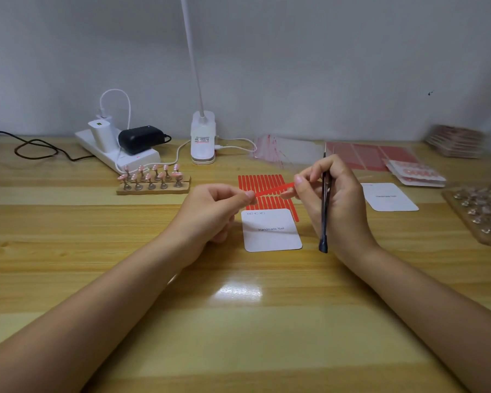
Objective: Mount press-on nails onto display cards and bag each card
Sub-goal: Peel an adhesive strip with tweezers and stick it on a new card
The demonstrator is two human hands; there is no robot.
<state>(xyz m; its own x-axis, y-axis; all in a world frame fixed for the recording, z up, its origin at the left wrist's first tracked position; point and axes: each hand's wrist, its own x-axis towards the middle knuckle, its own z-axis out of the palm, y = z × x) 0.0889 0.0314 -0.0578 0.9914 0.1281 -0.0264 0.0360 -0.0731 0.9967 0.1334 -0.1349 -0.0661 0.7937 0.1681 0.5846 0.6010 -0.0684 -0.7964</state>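
Head view: left hand (216, 207) pinched one end of a red strip (272, 190), right hand (328, 194) pinched the other end and also gripped tweezers (325, 205). Strip was held above red strip sheet (262, 182); display card (271, 231) lay on table (97, 251) just below.

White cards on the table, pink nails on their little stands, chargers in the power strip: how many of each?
White rounded display cards: 2 (one near the hands, one to the right)
Pink press-on nails on metal stands: 10
Chargers: 2 (white, black)
Total: 14
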